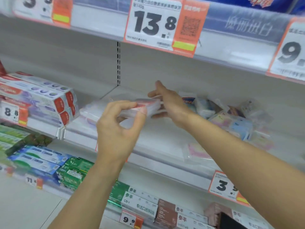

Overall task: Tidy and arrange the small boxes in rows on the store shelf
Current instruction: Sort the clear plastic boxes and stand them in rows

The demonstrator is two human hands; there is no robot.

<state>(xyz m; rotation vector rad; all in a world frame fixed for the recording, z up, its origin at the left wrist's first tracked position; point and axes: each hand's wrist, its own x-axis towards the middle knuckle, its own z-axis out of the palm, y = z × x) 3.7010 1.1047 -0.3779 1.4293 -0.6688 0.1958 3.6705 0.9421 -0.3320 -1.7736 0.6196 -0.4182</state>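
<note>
Both hands hold a small stack of flat clear-wrapped boxes with red-and-white print (148, 105) above the middle of the white shelf (158, 139). My left hand (120, 129) pinches the stack's near end between thumb and fingers. My right hand (166, 103) grips its far end, forefinger pointing to the back. A blurred row of similar clear packets (90, 111) lies to the left on the shelf. A loose heap of small pastel boxes and packets (234, 119) sits to the right.
Red-and-white toothpaste cartons (49, 98) are stacked at the shelf's left end. A flat pink packet (196, 152) lies near the front edge. Price tags hang on the shelf rails (156, 25). Green, blue and brown cartons (72, 172) fill the shelf below.
</note>
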